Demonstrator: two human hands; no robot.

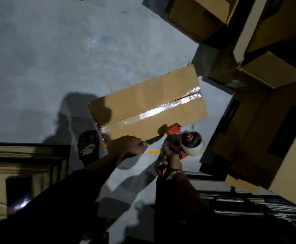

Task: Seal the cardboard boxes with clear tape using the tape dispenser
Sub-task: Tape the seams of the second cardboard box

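Left hand (126, 146) grasping near edge of taped cardboard box (147, 104) on grey floor (55, 59); right hand (168, 155) clenched around red tape dispenser (182, 141) handle beside box.

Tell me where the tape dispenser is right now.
Lower centre-right of the head view: tape dispenser gripped in the right hand, beside the taped box's near edge.

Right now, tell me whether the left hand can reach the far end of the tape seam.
Probably yes: the left hand rests at the box's near edge, and nothing lies on the tape seam.
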